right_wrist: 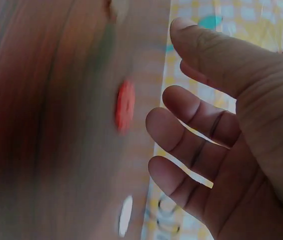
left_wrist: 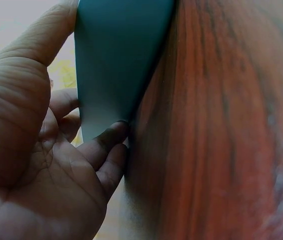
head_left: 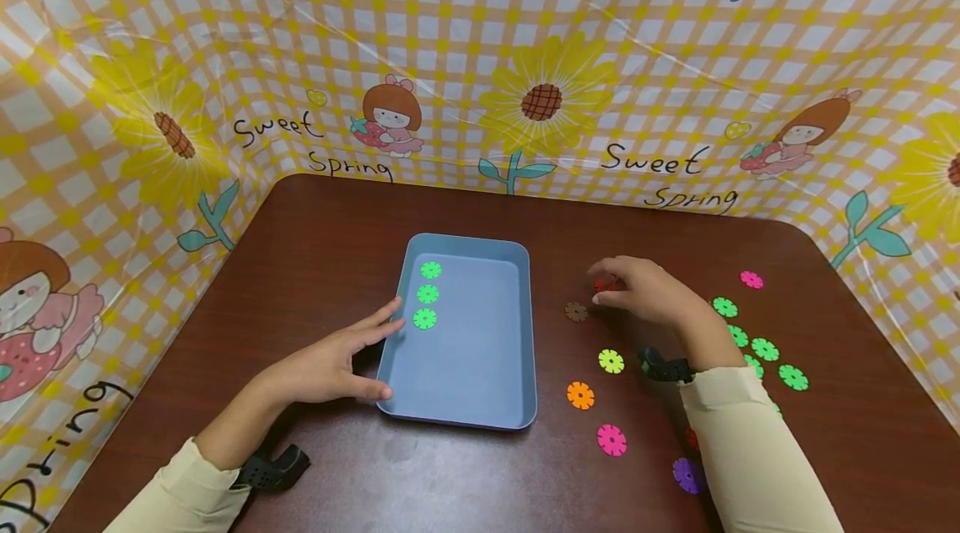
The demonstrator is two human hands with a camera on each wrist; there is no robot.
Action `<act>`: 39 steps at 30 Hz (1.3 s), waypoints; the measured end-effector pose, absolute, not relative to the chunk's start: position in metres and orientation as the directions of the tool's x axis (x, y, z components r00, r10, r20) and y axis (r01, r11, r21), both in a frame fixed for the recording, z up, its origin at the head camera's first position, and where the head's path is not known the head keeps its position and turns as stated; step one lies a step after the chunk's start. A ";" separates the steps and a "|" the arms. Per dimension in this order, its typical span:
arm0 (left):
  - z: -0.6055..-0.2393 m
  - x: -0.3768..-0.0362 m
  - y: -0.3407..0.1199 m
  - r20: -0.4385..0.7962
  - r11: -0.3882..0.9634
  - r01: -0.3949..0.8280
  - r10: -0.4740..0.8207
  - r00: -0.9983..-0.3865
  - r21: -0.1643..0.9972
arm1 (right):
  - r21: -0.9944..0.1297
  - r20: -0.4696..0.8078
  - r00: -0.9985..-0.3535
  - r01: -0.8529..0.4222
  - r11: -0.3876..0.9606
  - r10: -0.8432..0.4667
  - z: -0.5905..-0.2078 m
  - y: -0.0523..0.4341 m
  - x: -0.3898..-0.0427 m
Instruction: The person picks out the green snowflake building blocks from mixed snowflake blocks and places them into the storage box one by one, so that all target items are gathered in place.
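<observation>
Brown table (head_left: 315,249); yellow checked sunflower backdrop (head_left: 480,57); scattered flower discs, green cluster (head_left: 765,348) right, purple one (head_left: 687,475) perhaps nearest.

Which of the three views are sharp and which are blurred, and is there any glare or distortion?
Head view: sharp and evenly lit, glare streaks on the plastic wall sheet, edges bent by the wide lens. Left wrist view: the left hand is fairly sharp, the blue tray close, the table soft. Right wrist view: the red disc and table are smeared, the right hand clearer.
</observation>
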State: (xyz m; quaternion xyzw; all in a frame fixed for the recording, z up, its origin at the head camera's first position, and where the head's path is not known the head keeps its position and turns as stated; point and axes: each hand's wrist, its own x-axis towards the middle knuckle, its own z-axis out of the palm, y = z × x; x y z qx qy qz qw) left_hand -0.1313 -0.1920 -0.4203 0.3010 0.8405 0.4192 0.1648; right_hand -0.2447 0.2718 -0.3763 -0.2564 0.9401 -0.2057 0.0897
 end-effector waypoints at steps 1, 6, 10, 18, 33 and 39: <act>-0.420 -0.131 -0.192 -0.024 0.467 0.369 0.645 -0.764 0.804 | -0.435 -0.068 -0.858 -0.434 0.789 -0.509 -0.376 0.279 -0.244; -0.420 -0.131 -0.192 -0.026 0.468 0.365 0.641 -0.767 0.805 | -0.422 -0.080 -0.884 -0.389 0.819 -0.461 -0.373 0.313 -0.243; -0.419 -0.130 -0.192 -0.037 0.477 0.352 0.633 -0.773 0.805 | -0.390 -0.074 -0.896 -0.378 0.839 -0.438 -0.369 0.336 -0.243; -0.417 -0.130 -0.191 -0.042 0.478 0.343 0.629 -0.777 0.808 | -0.356 -0.079 -0.916 -0.342 0.869 -0.393 -0.371 0.374 -0.243; -0.417 -0.129 -0.190 -0.051 0.483 0.329 0.620 -0.783 0.811 | -0.374 -0.157 -0.949 -0.198 0.906 -0.272 -0.389 0.434 -0.243; -0.418 -0.129 -0.192 -0.040 0.481 0.346 0.626 -0.779 0.805 | -0.374 -0.179 -0.948 -0.183 0.909 -0.265 -0.395 0.448 -0.240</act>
